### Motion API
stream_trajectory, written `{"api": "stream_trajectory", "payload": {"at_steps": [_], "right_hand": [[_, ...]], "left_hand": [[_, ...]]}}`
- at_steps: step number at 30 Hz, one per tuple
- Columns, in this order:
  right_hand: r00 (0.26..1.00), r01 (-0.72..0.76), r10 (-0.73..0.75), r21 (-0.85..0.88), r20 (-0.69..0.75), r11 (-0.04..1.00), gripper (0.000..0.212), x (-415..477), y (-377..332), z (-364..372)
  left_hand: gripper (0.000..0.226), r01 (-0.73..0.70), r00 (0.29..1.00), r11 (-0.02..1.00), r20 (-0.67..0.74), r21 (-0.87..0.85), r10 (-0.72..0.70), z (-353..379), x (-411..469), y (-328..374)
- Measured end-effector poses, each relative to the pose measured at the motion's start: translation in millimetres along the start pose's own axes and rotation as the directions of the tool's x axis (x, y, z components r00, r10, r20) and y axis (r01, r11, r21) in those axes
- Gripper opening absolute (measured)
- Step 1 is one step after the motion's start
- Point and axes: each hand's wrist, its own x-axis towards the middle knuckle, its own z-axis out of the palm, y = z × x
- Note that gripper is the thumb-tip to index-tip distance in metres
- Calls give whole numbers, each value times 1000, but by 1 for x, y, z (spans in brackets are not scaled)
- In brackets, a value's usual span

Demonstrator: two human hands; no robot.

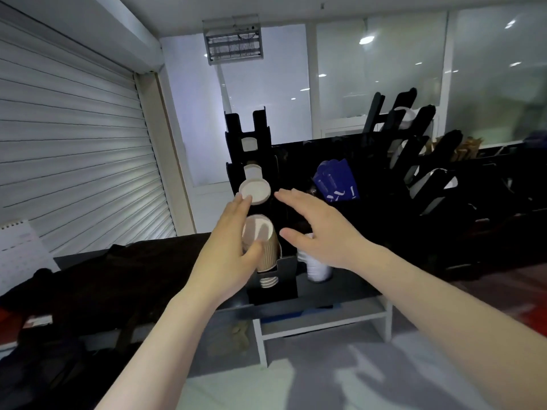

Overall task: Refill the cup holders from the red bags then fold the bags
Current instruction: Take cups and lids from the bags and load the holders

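The refilling step is in hand at the black cup holder, which stands on the dark bench. The left hand has its grip on a stack of brown cups: the thumb curls across the ribbed side of the top cup while the fingers lie straight up the far side, their tips reaching the edge of a white lid that sits in the slot above. The stack leans in the lowest slot, mouth toward the camera, with the rims of more cups showing through the cut-out below it. The right hand hovers just to the right of the holder with its grip open, fingers straight and spread, holding nothing. Below that hand some white cups lie beside the holder, and blue packets stand in a compartment further back. A second rack stands well apart to the right. No red bag can be made out clearly here, so how much stock is left cannot be told. Judging by the lean of the stack, it seems not yet fully seated; the next move likely calls for pressing it down square into the slot, with the free hand steadying the holder so it does not tip or slide, and taking care not to knock the lid above.
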Motion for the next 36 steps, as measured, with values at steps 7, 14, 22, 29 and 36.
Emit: {"api": "stream_trajectory", "payload": {"at_steps": [7, 14, 22, 29, 36], "right_hand": [[978, -198, 197, -6, -74, 980, 54, -101, -1, -7], [891, -454, 449, -112, -68, 884, 49, -230, 3, -36], [784, -610, 577, -111, -230, 785, 40, -338, 16, -154], [690, -722, 650, -242, -318, 648, 31, -467, 57, -283], [579, -807, 752, -356, -314, 472, 31, -593, 96, -374]], "left_hand": [[71, -269, 957, 958, 135, 96, 256, 53, -45, 24], [72, -322, 895, 938, 280, -129, 346, 144, -87, 74], [61, -259, 888, 912, 293, -319, 355, 228, -105, 200], [54, -110, 913, 866, 293, -488, 282, 329, -123, 352], [55, -95, 854, 845, 394, -527, 341, 423, -140, 463]]}}
